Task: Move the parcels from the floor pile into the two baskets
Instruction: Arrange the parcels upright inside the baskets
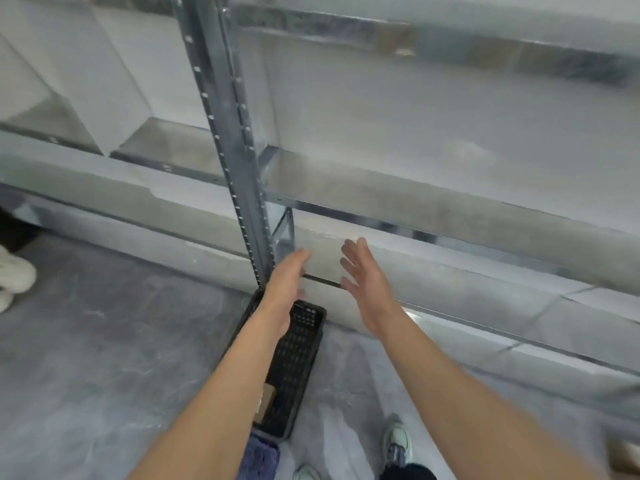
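Note:
A black plastic basket [298, 362] stands on the grey floor at the foot of a metal rack post, partly hidden under my left forearm. A brown parcel [268, 400] lies inside it near its close end. My left hand [285, 289] hovers above the basket's far end, fingers apart and empty. Beside it my right hand [367, 285] is raised with spread fingers, holding nothing. The floor pile and a second basket are out of view. The picture is blurred by motion.
A grey metal shelving rack [242, 168] with low shelves fills the space ahead. My feet in light shoes [398, 441] stand near the basket. Another person's white shoes [14, 275] show at the left edge. A brown box corner [623, 459] sits bottom right.

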`<move>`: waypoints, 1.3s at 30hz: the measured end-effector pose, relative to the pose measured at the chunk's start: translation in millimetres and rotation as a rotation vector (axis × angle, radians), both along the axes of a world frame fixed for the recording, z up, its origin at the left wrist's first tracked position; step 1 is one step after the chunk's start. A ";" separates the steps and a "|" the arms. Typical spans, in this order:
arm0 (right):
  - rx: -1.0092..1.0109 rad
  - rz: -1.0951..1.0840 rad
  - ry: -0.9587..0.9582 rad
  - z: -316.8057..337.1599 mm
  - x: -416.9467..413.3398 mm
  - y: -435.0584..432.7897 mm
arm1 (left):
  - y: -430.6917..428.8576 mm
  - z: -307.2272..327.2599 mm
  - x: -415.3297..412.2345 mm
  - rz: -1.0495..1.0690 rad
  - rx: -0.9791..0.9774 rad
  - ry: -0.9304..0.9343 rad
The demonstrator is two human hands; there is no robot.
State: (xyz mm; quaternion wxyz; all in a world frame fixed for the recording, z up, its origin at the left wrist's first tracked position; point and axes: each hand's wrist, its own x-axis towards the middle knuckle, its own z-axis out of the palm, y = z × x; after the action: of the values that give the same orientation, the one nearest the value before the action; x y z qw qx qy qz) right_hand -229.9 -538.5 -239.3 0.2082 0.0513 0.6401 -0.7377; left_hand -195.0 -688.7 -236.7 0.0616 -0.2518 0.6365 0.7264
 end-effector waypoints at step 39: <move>-0.118 -1.226 -0.008 12.9 308.2 611.5 | 683.9 36.2 155.3 -1.292 -0.151 0.008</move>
State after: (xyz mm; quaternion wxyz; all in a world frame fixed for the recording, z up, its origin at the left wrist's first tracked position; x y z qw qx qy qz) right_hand 78.4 73.0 -226.5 -0.2490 0.4013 0.4512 -0.7572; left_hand -39.7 -4.8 -200.5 0.4657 0.1806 0.7094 0.4973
